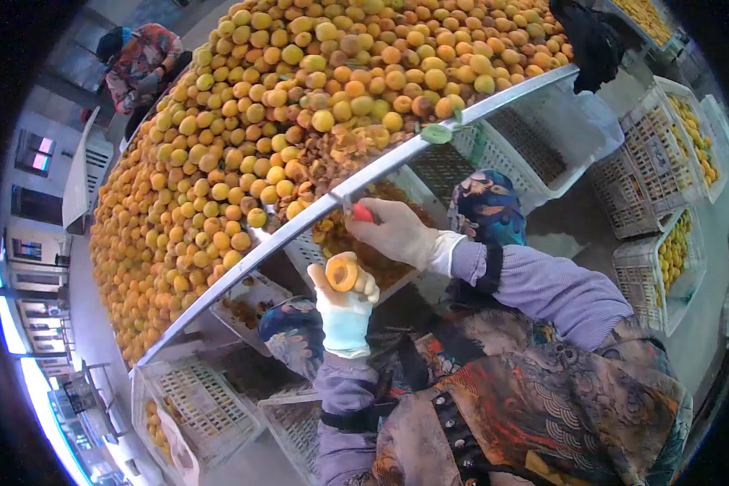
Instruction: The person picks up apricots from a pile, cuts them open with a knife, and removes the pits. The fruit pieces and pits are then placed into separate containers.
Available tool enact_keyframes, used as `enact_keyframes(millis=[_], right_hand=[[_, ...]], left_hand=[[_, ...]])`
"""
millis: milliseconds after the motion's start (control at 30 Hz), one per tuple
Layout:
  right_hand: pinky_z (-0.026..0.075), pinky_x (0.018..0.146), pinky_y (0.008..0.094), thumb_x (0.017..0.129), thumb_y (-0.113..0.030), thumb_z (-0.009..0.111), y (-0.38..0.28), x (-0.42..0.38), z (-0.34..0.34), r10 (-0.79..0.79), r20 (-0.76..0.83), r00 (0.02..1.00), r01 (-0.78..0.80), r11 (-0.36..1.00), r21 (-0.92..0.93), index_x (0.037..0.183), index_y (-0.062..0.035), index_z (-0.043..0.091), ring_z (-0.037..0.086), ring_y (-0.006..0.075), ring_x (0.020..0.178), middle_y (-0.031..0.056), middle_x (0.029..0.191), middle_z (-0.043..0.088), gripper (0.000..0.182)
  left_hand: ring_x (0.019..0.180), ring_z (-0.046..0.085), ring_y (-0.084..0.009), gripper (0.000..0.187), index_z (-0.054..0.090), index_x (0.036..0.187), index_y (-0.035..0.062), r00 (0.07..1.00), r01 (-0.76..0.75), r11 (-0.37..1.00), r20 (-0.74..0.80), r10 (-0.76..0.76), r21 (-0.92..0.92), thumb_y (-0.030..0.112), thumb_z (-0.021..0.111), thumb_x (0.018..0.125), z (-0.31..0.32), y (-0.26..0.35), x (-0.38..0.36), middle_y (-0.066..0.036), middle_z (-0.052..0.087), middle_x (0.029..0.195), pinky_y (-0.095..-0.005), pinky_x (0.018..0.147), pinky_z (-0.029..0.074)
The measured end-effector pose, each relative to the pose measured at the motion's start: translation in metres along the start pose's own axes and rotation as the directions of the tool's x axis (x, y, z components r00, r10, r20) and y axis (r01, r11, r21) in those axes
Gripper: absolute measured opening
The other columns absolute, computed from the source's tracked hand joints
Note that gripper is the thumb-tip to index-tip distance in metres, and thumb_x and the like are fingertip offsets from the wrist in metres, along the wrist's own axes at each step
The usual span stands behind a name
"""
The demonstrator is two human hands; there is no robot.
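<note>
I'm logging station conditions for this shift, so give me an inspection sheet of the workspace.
Surface: metal-edged table, heaped with fruit
Job's things: cut fruit, hollow side showing; red object, its kind unclear
Clutter: brownish scraps and a green leaf at the table's edge
Hands: left hand holds the cut fruit; right hand grips the red object; both gloved
Cables: nothing seen
Surroundings: slatted crates, some holding fruit; another person beyond the heap

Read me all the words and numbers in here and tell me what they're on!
None can be read.
White slatted plastic crate at the upper right: dark marks on a small pale panel, too small and blurred to read.
Dark patterned cloth apron: swirls and shapes, no readable lettering.
</note>
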State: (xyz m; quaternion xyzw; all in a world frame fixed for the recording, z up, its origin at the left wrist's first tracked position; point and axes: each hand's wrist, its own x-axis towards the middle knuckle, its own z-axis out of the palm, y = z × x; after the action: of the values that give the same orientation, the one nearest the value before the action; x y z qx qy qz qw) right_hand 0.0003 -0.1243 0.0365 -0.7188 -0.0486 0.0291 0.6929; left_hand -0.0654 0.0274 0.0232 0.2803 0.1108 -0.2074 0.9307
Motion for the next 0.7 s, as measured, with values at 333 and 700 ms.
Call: enact_keyframes(millis=[333, 700], right_hand=[[0.040, 0.050, 0.0228, 0.082, -0.020, 0.057, -0.052, 0.011, -0.009, 0.191, 0.041, 0.981, -0.183, 0.823, 0.538, 0.082, -0.0028, 0.060, 0.051, 0.0100, 0.054, 0.0020, 0.066, 0.055, 0.017], [0.029, 0.042, 0.0215, 0.092, -0.028, 0.041, -0.087, -0.015, -0.009, -0.076, 0.268, 0.960, -0.081, 0.845, 0.529, 0.069, -0.0048, 0.048, 0.040, 0.0072, 0.047, -0.0004, 0.054, 0.043, 0.033]], left_hand=[[0.047, 0.037, -0.0157, 0.060, 0.050, 0.096, 0.0074, 0.952, -0.138, 0.873, -0.179, 0.246, 0.467, 0.065, 0.036, 0.086, 0.027, 0.001, -0.009, -0.002, 0.035, 0.055, -0.0269, 0.044, 0.029], [0.041, 0.038, -0.0157, 0.064, 0.049, 0.091, 0.0058, 0.990, 0.064, 0.919, -0.139, -0.010, 0.390, 0.065, 0.026, 0.088, 0.056, -0.006, -0.018, -0.004, 0.038, 0.051, -0.0251, 0.039, 0.030]])
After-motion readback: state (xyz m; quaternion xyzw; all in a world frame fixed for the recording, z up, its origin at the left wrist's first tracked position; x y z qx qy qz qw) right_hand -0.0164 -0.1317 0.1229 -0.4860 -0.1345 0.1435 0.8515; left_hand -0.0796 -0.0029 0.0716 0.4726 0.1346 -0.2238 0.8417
